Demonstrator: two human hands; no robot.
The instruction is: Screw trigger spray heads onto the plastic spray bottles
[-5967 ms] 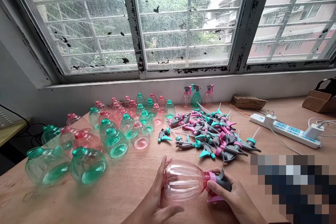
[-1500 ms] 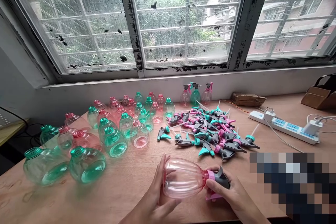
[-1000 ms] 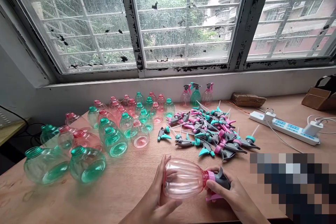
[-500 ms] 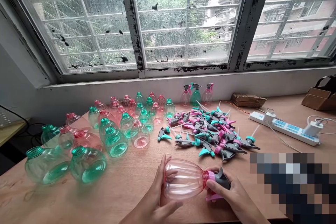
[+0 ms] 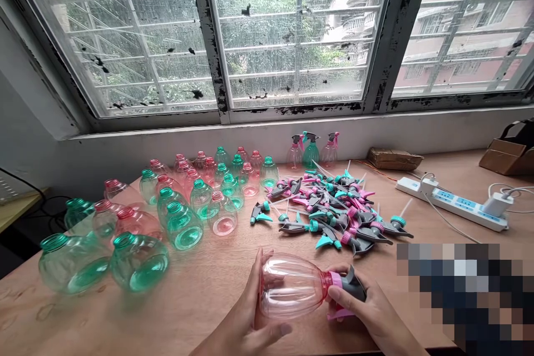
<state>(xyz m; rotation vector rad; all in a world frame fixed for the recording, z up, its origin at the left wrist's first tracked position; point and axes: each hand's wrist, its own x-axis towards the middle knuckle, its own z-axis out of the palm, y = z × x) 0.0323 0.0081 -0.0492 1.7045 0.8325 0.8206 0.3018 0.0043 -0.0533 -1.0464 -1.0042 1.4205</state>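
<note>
A clear pink spray bottle (image 5: 290, 286) lies on its side just above the table's near edge, its base towards the left. My left hand (image 5: 254, 311) is wrapped about the base end, with the thumb in front below and the fingers behind. At the neck, my right hand (image 5: 359, 300) grips a grey and pink trigger sprayer (image 5: 352, 285), thumb on the pink collar. The collar sits against the bottle's mouth; how tightly it is screwed I cannot tell. Beyond my hands is a heap of loose trigger sprayers (image 5: 329, 206) in grey, pink and teal.
Several open green and pink bottles (image 5: 183, 228) stand on the left. Three bottles with sprayers (image 5: 311, 153) are by the wall. A power strip (image 5: 454, 203) with cables, a brown cardboard piece (image 5: 394, 159) and a box (image 5: 509, 150) lie on the right.
My left fingers have shifted slightly around the bottle's base, and the bottle appears to have turned a little. The right hand keeps the same hold on the trigger sprayer.
</note>
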